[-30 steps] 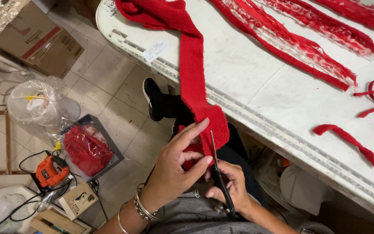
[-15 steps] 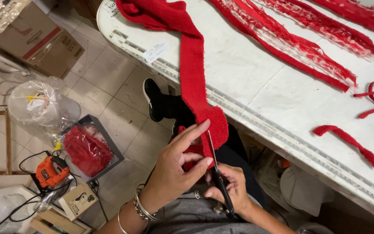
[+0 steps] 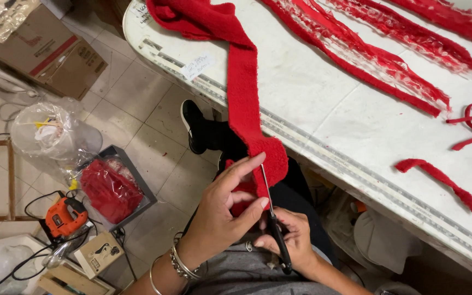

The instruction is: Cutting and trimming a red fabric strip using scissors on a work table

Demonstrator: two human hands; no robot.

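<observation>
**What the person wears**

Both arms are bare, with no sleeves in view. The left hand (image 3: 222, 210), at lower centre of the frame, has several thin silver bangles and a beaded bracelet at its wrist. The right hand (image 3: 290, 240) shows no jewellery. Grey fabric covers the lap; a black trouser leg ends in a black shoe (image 3: 193, 124).

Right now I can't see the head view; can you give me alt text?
Left hand pinches a long red fleece fabric strip hanging off a white worktable; right hand holds black-handled scissors against it.
</observation>
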